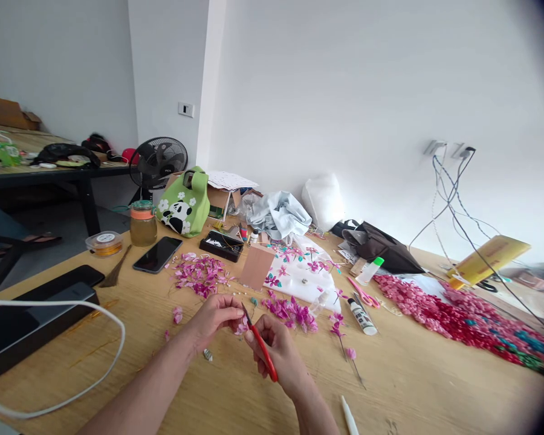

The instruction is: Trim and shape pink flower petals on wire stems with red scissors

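Observation:
My left hand point(215, 319) is closed in a pinch on a small pale pink flower point(242, 327) above the table. In my right hand point(276, 347) is a pair of red-handled scissors point(265, 353), with the dark blades slanting up to the left fingertips. Whether the blades touch the flower, I cannot tell. Purple-pink petals point(199, 273) lie in a loose heap beyond my left hand. Another row of purple flowers point(292, 313) is just past my right hand. To the right, flowers on thin stems point(344, 347) lie on the wood.
A phone point(158, 254), a black box point(221, 244) and a pinkish card point(257, 267) stand or lie farther back. Pink scissors point(364, 293) and a glue bottle point(362, 317) are on the right. A white cable point(123, 338) loops at the left; a white pen-like stick point(349, 417) lies near the front.

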A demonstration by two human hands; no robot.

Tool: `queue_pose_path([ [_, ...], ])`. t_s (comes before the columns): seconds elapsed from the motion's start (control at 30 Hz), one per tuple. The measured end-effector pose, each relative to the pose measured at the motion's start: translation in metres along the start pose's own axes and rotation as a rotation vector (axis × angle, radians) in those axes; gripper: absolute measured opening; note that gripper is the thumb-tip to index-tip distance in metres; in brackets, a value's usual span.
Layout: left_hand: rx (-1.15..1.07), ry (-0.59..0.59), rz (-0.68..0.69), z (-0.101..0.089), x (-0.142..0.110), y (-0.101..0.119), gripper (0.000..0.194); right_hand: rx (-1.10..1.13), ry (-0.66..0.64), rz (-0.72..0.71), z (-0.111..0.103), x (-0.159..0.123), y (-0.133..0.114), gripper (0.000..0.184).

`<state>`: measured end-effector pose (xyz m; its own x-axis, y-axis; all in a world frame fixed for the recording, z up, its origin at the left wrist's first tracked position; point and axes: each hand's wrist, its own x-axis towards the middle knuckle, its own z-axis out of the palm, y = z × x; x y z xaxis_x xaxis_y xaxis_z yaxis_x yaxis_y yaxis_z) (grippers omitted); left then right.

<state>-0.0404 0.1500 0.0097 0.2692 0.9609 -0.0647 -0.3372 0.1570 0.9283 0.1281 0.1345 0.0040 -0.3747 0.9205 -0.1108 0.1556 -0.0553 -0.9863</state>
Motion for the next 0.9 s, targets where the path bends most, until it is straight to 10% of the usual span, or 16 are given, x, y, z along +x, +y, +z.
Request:
queue_pose_path([
  [0.27, -0.084, -0.021, -0.015, -0.002, 0.001, -0.005, 0.024, 0.067, 0.045, -0.022, 0.004, 0.002, 0.006, 0.05],
  [0.53, -0.418, 0.256, -0.099, -0.001, 0.01, -0.008, 0.047, 0.143, 0.195, -0.108, 0.01, 0.003, 0.006, 0.05],
  [0.9, -0.534, 0.061, -0.078, 0.014, 0.003, -0.021, 0.014, 0.122, 0.278, -0.167, 0.023, 0.011, 0.026, 0.046],
])
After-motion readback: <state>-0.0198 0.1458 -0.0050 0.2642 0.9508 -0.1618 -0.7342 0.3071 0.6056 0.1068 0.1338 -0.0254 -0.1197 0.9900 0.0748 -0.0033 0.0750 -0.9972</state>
